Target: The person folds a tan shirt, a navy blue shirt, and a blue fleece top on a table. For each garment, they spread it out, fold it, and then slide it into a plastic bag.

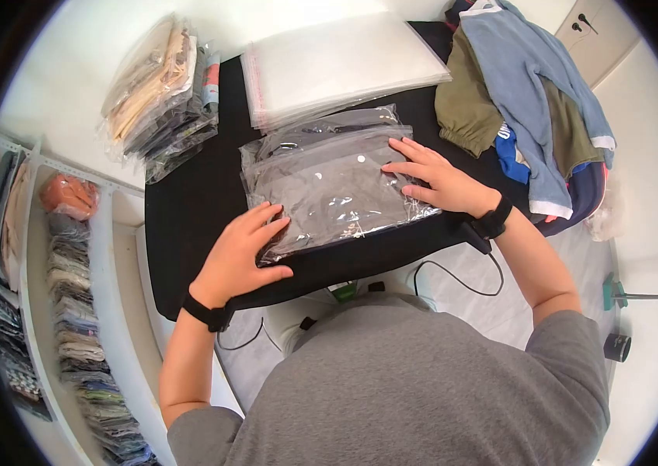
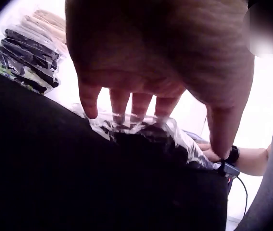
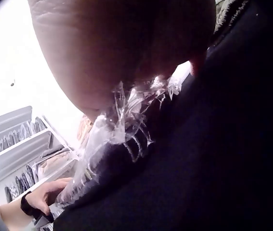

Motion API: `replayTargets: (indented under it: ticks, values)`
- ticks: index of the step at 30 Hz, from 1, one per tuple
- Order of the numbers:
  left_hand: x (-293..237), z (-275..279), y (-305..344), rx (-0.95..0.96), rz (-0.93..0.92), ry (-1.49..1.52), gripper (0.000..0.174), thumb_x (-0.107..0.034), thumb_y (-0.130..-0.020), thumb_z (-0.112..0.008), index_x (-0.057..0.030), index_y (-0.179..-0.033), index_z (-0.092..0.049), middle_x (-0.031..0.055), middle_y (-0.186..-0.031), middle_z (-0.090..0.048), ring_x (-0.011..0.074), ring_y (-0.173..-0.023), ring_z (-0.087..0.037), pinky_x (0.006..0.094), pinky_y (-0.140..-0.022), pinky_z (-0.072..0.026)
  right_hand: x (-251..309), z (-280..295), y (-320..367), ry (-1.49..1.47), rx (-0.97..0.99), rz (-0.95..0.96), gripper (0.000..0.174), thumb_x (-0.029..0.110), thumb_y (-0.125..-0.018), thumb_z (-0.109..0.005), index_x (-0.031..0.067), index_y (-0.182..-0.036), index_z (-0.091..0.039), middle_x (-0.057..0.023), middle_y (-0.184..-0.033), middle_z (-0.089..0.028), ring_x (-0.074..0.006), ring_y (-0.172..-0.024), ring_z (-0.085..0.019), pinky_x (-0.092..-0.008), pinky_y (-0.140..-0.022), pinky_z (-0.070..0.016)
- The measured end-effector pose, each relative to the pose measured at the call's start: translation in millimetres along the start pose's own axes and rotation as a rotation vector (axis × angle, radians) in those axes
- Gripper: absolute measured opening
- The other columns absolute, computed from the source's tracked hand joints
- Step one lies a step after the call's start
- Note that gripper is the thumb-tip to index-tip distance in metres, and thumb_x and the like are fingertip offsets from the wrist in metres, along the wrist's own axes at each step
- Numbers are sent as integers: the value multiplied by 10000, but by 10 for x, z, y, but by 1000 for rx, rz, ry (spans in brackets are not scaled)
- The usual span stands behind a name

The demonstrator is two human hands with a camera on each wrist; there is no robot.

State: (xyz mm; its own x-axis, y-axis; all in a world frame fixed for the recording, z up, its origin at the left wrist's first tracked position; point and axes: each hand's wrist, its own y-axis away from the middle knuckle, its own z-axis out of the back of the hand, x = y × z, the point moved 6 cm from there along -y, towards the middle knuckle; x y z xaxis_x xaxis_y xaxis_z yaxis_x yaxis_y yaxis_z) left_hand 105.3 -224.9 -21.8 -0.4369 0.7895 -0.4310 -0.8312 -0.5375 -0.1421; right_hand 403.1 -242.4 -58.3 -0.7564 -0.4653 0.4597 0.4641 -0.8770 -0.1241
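Note:
A clear plastic bag with a dark grey garment inside [image 1: 337, 194] lies flat before the person on the black-covered table [image 1: 189, 225]. Two white dots show on its upper face. At its left end, the left hand [image 1: 242, 252] rests its fingertips on the plastic, thumb spread toward the table's front edge. The right hand [image 1: 447, 180] lies over the right end with fingers spread and fairly straight. Crinkled plastic [image 3: 126, 115] bunches beneath the right palm in the right wrist view. Another bagged dark garment [image 1: 321, 128] shows just behind, partly covered by the front bag.
A stack of flat clear bags [image 1: 344, 66] sits at the back. Bagged clothes [image 1: 162, 93] are piled at the back left. Loose garments, a blue one [image 1: 527, 85] on top, heap at the right. Shelves of folded clothes [image 1: 84, 311] stand left; a cable [image 1: 461, 283] hangs off the front.

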Motion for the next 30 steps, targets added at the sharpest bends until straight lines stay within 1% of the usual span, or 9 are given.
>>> replayTargets:
  ticks: [6, 12, 16, 17, 18, 20, 21, 26, 30]
  values:
    - [20, -155, 73, 30, 122, 39, 542, -47, -757, -651, -55, -1271, -481, 119, -1388, -414, 298, -1321, -340, 381, -1055, -330, -41, 45, -40, -178, 6, 44, 449, 38, -860, -510, 157, -1294, -498, -129, -1479, -275, -321, -1378, -219, -396, -1113, -196]
    - [102, 42, -2, -64, 139, 87, 255, -108, -881, -531, -56, -1125, -583, 110, -1093, -623, 291, -1057, -550, 368, -890, -424, -100, 172, 101, -317, 12, -68, 530, -127, -775, -462, 106, -1243, -550, -137, -1440, -351, -269, -1385, -223, -349, -1125, -183]
    - [65, 349, -48, -116, 176, 89, 292, -246, -961, -431, -20, -989, -614, 110, -832, -613, 239, -807, -547, 321, -762, -422, -4, 211, 42, -155, -105, -32, 455, -58, -787, -561, 122, -1204, -582, -141, -1450, -336, -306, -1377, -231, -343, -1093, -256]
    - [89, 484, -50, -155, 235, 210, 290, -251, -965, -435, -16, -962, -605, 111, -784, -575, 225, -737, -513, 302, -734, -419, 78, 298, 6, 17, -240, 124, 240, 121, -870, -597, 61, -1102, -607, -145, -1249, -534, -247, -1205, -463, -310, -970, -377]
    - [117, 609, -54, -195, 296, 330, 291, -256, -968, -440, -12, -936, -596, 113, -736, -538, 212, -667, -478, 284, -707, -417, 75, 325, -34, 20, -244, 130, 240, 121, -870, -597, 61, -1102, -607, -145, -1249, -534, -247, -1205, -463, -310, -970, -377]
    - [118, 904, -80, -402, 293, 478, 340, -274, -967, -463, 37, -904, -588, 42, -775, -577, 82, -747, -465, 247, -713, -410, -114, 376, -125, -504, -254, -134, 207, 206, -923, -558, 10, -977, -595, -80, -894, -583, -140, -880, -527, -274, -803, -422]
    - [193, 998, -108, -437, 319, 573, 341, -275, -963, -470, 37, -924, -601, 37, -812, -601, 85, -779, -501, 239, -737, -417, -60, 518, -180, -458, -246, -219, 284, 261, -938, -540, -20, -898, -557, 1, -705, -465, -86, -693, -402, -250, -666, -392]
    - [802, 948, -221, -477, 493, 1033, 345, -300, -955, -477, 15, -991, -615, 59, -911, -653, 114, -834, -596, 248, -743, -476, 49, 384, -576, -1046, -124, -354, 268, 306, -959, -490, 71, -855, -564, 46, -759, -538, -43, -622, -437, -221, -546, -367]
    - [1434, 189, 97, -125, 1065, 1087, 617, -533, -867, -543, 25, -1124, -490, 152, -903, -644, 205, -718, -642, 304, -652, -533, -499, -302, -516, -1355, 17, -720, 230, 306, -957, -488, 103, -883, -567, 28, -743, -564, -65, -593, -462, -213, -523, -360]
